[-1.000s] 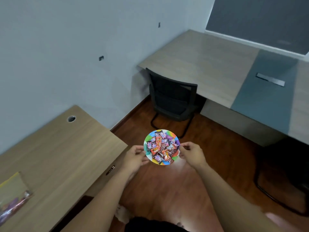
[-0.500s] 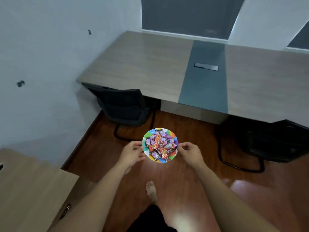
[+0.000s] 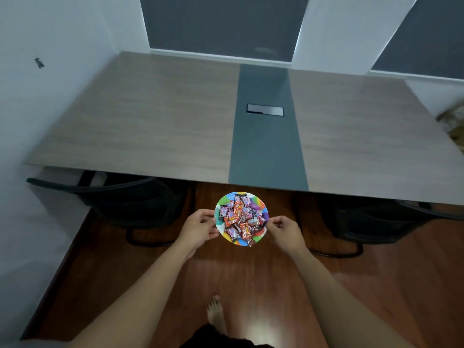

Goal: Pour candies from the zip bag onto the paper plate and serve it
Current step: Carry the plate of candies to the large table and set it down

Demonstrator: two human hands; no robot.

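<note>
Round, multicoloured paper plate heaped with crinkly foil-wrapped candies, held in the air over the glossy wood floor, just short of the worktop edge. Left hand fingers pinch the plate's left rim, right hand fingers pinch the right rim. Versus half a second ago the matte woodgrain worktop with its grey centre strip fills more of the view and sits squarer ahead, black chairs now partly tucked under it; grip unchanged.

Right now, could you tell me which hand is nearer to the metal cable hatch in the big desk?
Right. The right hand sits almost directly below the hatch; the left hand is farther off, down-left.
</note>
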